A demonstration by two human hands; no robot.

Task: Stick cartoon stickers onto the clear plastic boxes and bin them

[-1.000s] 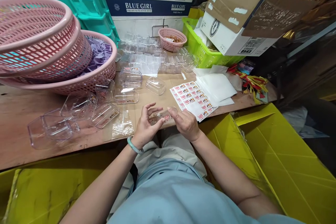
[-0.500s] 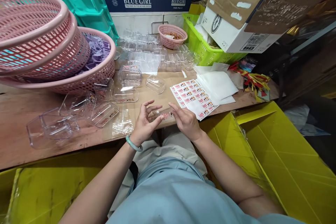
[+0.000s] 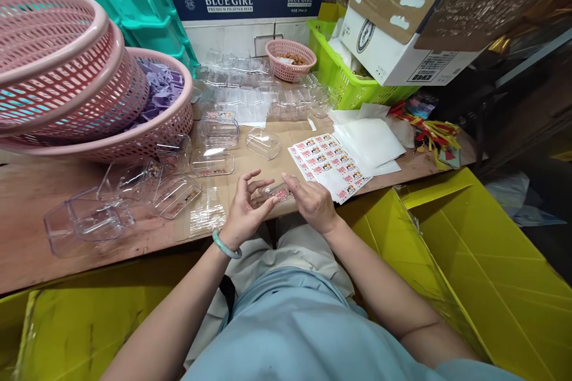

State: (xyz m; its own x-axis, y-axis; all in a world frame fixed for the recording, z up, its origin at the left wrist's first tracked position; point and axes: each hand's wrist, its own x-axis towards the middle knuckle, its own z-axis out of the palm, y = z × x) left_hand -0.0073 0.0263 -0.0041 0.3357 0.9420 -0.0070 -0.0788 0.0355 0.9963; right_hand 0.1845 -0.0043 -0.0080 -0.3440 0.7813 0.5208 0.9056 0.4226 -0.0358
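Between my hands, at the table's front edge, is a clear plastic case piece [image 3: 270, 190] with a red printed sticker [image 3: 281, 194] on it. My left hand [image 3: 243, 205] grips its left end between thumb and curved fingers. My right hand [image 3: 315, 205] is curled at the other end, its thumb laid over the sticker's right part; the fingers underneath are partly hidden. Just right of this hand lie sticker sheets [image 3: 333, 161] with red print and small cartoon figures. Beyond my left hand, clear case parts [image 3: 212, 162] lie on cardboard, some bearing stickers.
Pink baskets [image 3: 111, 50] stand at left, the lower one holding purple pieces [image 3: 163, 86]. Rows of clear cases [image 3: 241, 77] and a small pink basket [image 3: 290, 68] are at the back. A green crate [image 3: 342, 80] bears a carton [image 3: 388, 41]. Yellow boxes [image 3: 487, 262] flank my lap.
My right thumb and fingers have shifted slightly left and lower over the sticker, and the hand is more curled. My left hand keeps its grip. The camera view has moved slightly.
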